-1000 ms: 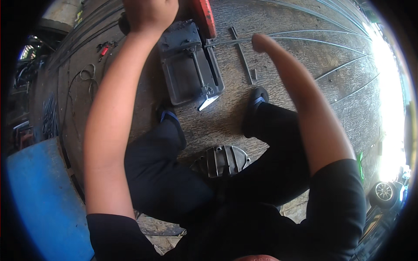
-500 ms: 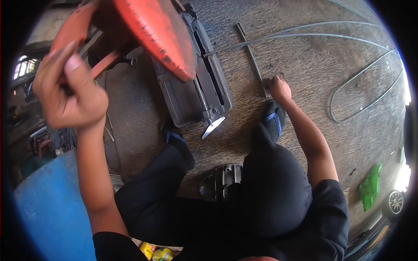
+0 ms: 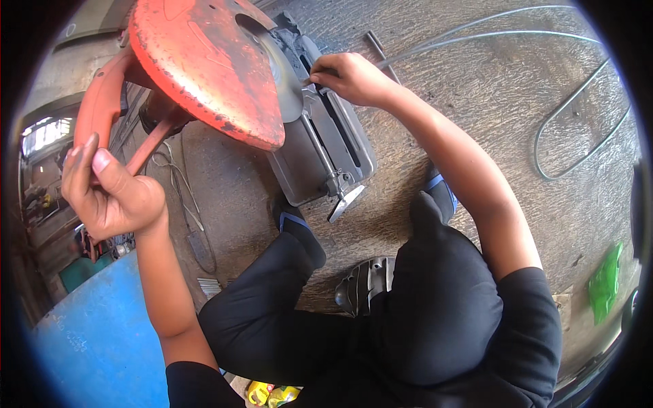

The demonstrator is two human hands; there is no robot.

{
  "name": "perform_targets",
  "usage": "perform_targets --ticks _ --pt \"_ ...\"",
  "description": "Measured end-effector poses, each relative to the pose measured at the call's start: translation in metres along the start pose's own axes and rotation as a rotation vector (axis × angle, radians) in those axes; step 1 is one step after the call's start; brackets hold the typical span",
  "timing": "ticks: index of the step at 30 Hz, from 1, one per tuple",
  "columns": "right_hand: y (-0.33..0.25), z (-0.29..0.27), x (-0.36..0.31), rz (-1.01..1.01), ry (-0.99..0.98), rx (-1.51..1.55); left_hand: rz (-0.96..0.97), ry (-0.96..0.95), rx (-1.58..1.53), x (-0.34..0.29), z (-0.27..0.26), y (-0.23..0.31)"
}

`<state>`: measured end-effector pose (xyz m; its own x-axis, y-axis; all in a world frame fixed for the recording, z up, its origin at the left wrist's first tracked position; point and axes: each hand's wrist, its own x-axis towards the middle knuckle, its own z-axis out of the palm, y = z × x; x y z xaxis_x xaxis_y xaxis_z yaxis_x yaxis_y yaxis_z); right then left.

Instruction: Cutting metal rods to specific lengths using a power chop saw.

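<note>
A cut-off saw with a worn red blade guard (image 3: 204, 75) stands in front of me, its guard and arm raised. My left hand (image 3: 115, 190) is closed at the low end of the red handle (image 3: 102, 109). Beneath the guard's edge shows part of the grey cutting disc (image 3: 289, 95). At the disc's right side, over the vise on the dark base (image 3: 292, 173), my right hand (image 3: 347, 78) has its fingers pinched together. What they hold is hidden. A thin metal rod (image 3: 449, 41) runs from behind this hand to the right.
A dark bar (image 3: 373, 45) lies partly behind my right arm. The vise's crank (image 3: 345, 202) points toward my feet. Between my legs sits a ribbed metal part (image 3: 364, 285). A blue panel (image 3: 102, 333) is at left, a green plastic bag (image 3: 604, 285) at right.
My right hand has left the bar on the floor and moved up and left to the vise beside the disc. The guard looks shifted, showing more disc; my left hand stays on the handle.
</note>
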<state>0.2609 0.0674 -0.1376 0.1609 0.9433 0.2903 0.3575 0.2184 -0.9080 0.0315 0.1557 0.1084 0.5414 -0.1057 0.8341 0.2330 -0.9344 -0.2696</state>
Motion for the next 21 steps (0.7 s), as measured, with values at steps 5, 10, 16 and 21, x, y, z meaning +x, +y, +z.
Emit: perform_targets --ticks 5,10,16,21 --pt "0.0 0.007 0.016 -0.014 -0.011 -0.108 0.042 -0.006 0.017 0.001 0.0 0.001" --pt "0.007 0.015 0.016 -0.047 -0.032 -0.159 0.065 0.029 0.009 -0.001 0.002 -0.001" --pt "0.006 0.02 0.019 -0.052 -0.061 -0.137 0.072 0.036 -0.007 -0.001 0.002 -0.003" --pt "0.005 0.02 0.019 -0.071 -0.027 -0.091 0.064 0.031 -0.007 0.0 0.002 -0.001"
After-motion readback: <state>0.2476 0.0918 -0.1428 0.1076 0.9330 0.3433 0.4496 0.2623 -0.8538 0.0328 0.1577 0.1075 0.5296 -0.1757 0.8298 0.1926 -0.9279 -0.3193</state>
